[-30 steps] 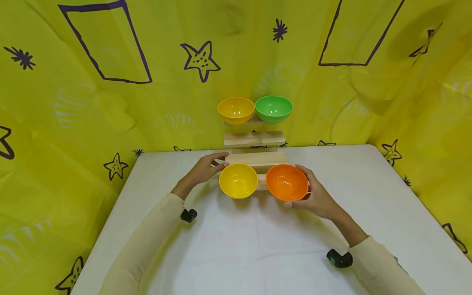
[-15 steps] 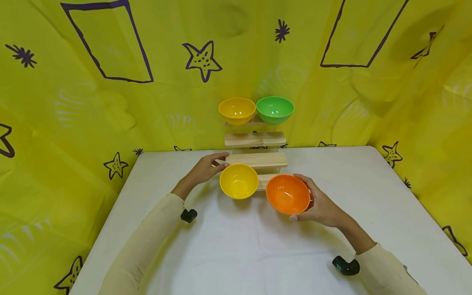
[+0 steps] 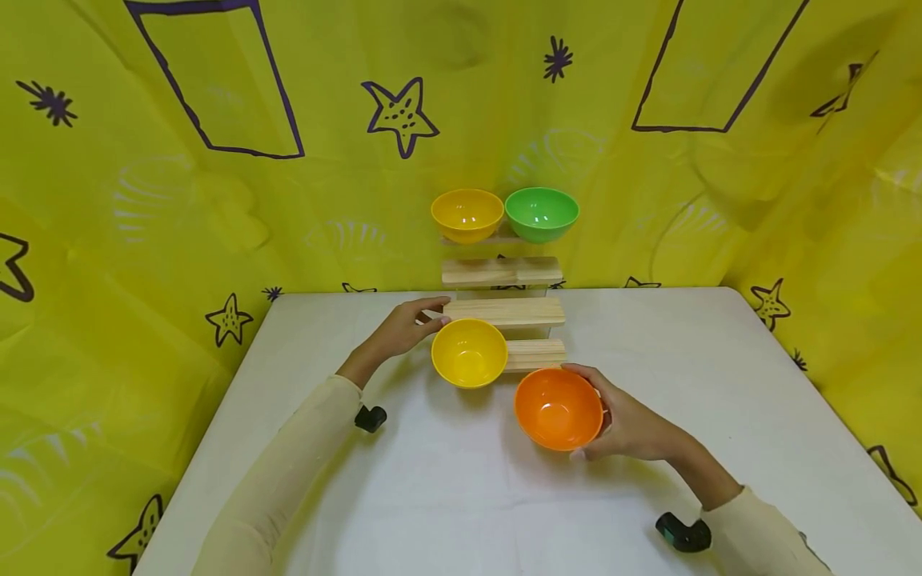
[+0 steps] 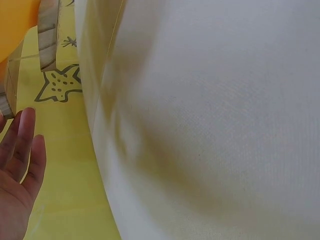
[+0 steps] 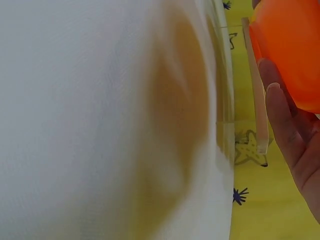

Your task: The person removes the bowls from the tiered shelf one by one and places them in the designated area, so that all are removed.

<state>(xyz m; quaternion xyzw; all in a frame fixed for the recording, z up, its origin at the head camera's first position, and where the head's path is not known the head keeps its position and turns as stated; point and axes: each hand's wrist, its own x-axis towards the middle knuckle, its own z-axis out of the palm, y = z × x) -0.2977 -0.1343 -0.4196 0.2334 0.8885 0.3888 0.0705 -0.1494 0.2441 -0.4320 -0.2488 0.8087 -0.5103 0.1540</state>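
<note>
My right hand (image 3: 634,420) grips an orange bowl (image 3: 558,408) by its right side, thumb at the near rim. The bowl is held off the stand, just in front of its lowest step; in the right wrist view the orange bowl (image 5: 292,50) fills the upper right. A stepped wooden stand (image 3: 504,312) is steadied by my left hand (image 3: 399,330), which holds the left end of one step between thumb and fingers. On the left of the lowest step sits a yellow bowl (image 3: 470,354), close to the left thumb. The left wrist view shows the other fingers (image 4: 35,165) loosely extended.
On the top step stand a yellow-orange bowl (image 3: 467,214) and a green bowl (image 3: 542,214) side by side. The stand is at the back of a white-covered table (image 3: 432,504). Behind it hangs a yellow patterned cloth (image 3: 324,184).
The orange bowl has come off the right of the lowest step, toward me and downward in the head view, with my right hand. My left hand stays at the stand.
</note>
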